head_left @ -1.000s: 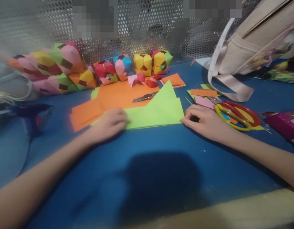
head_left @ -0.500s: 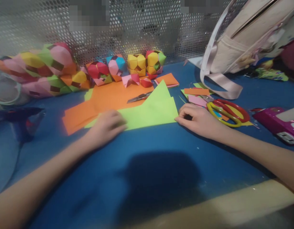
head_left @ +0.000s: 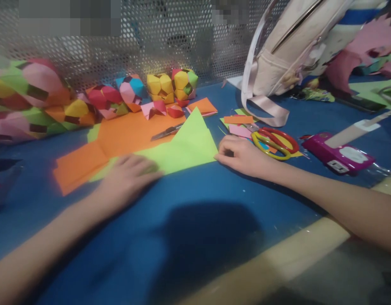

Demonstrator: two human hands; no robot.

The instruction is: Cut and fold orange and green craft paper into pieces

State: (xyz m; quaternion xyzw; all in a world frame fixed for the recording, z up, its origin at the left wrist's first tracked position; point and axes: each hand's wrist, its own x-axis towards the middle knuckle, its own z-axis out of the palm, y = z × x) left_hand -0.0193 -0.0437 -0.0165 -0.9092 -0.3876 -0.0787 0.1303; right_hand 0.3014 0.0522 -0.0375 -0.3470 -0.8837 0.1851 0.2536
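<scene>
Right in the middle, the green paper (head_left: pixel 189 146) had all the attention! It lay flat on the blue table (head_left: pixel 195 186), one pointed flap rising toward the far side, its straight edge facing near. The right hand (head_left: pixel 239 154) was drawn narrow, thumb and forefinger meeting at the paper's right corner in what looked like a pinch. Over on the left, the left hand (head_left: pixel 128 173) lay low across the other end of the paper, palm down; blur hid its fingertips, so whether they gripped or only pressed, no telling.

And the score? The green paper looked folded, but only in its early stages: a broad, loose shape, nowhere near a finished piece. Just beyond it, a large orange paper (head_left: pixel 138 137) lay flat, a craft knife (head_left: pixel 166 131) resting on it, and orange pieces (head_left: pixel 79 167) overlapped at its left, so plenty seemed left to work. Yet look at the far side! Multicoloured paper balls (head_left: pixel 44 80) were piled at left, with yellow-faced ones (head_left: pixel 159 88) standing farther right, all apparently complete. To the right, just past the right hand, scissors (head_left: pixel 274 144) sat on paper scraps (head_left: pixel 239 130), touched by neither hand; some cutting, by the look of it, was done.
</scene>
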